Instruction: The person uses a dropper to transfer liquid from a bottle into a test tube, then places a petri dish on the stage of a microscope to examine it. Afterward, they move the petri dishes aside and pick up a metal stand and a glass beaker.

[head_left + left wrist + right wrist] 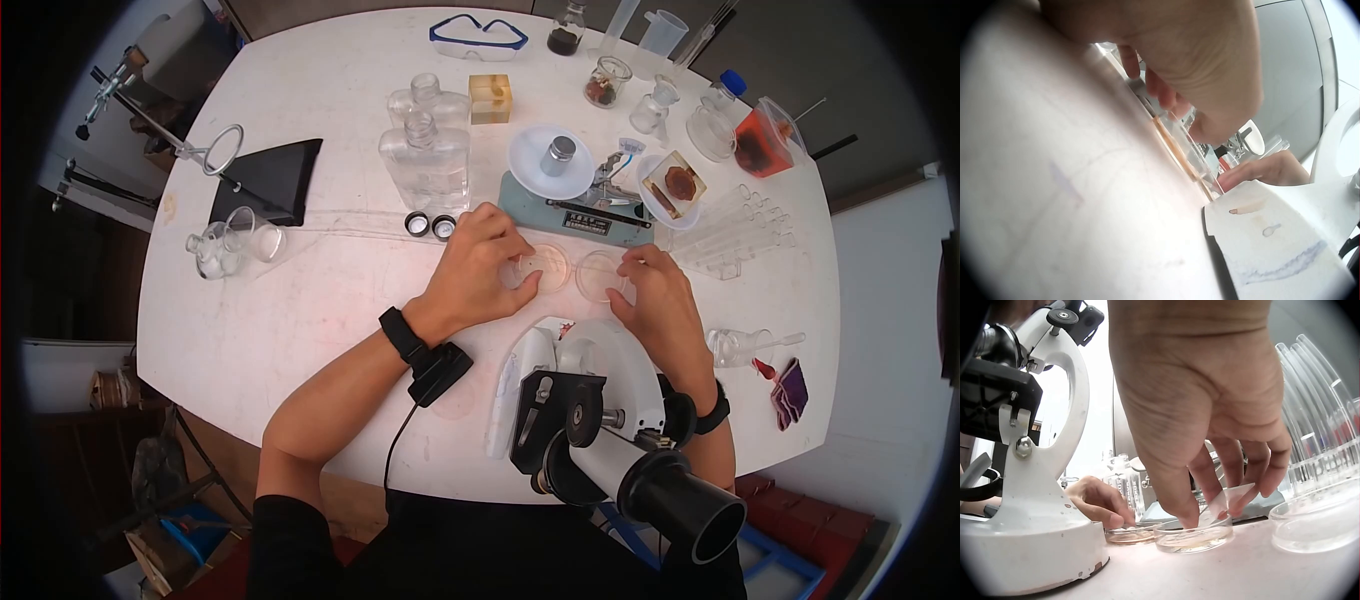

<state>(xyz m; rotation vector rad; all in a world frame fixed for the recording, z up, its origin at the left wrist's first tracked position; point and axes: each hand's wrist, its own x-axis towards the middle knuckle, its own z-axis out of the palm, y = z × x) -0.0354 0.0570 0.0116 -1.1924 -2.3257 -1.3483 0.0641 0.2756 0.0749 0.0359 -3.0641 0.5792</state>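
Note:
Two shallow clear dishes stand side by side, the left dish [548, 268] and the right dish [597, 283], both with pale contents. My left hand [478, 270] grips the left dish's near-left rim between thumb and fingers; its palm [1204, 56] hides part of the dish in the left wrist view. Over the right dish [1192, 540], my right hand [1200, 394] has curled fingers, with a thin translucent piece [1235, 495] pinched between them, slanting above the rim. How the thumb meets the piece is partly hidden.
A white microscope [575, 350] stands close in front, between my forearms. Beyond the dishes are a green balance [530, 208], two bottles [425, 160] and black caps [417, 224]. Test tubes [740, 235] lie right; another clear dish [1313, 534] sits beside my right hand.

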